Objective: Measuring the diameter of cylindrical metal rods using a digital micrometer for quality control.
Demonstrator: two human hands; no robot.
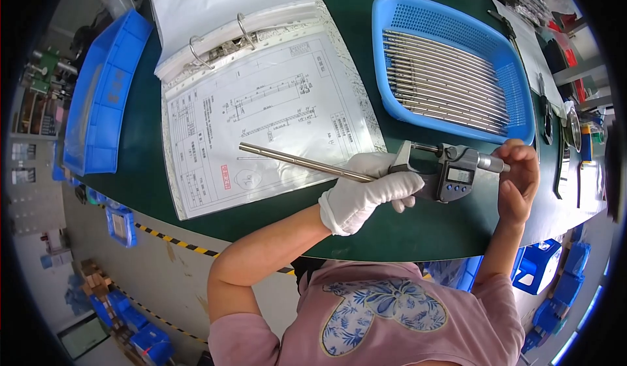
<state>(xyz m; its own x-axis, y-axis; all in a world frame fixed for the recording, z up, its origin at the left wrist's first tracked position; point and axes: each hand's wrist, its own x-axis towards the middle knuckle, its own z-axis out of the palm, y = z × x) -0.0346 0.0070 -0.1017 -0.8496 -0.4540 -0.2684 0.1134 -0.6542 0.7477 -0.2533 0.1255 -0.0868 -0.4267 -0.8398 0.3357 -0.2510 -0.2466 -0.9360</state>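
Note:
A white glove covers my left hand (366, 193), which is closed around a long thin metal rod (294, 161) and also steadies the frame of a digital micrometer (450, 178). The rod sticks out to the left, over the open binder. My bare right hand (520, 178) has its fingers around the micrometer's thimble at the right end. The micrometer's small display faces up. Where the rod's near end sits relative to the measuring faces is hidden by the glove.
An open ring binder (268, 131) with technical drawings lies to the left. Behind my right hand, a blue perforated basket (385, 104) holds several similar rods. A blue bin (108, 98) stands at the far left, on the green table (261, 229). Papers and tools line the right side.

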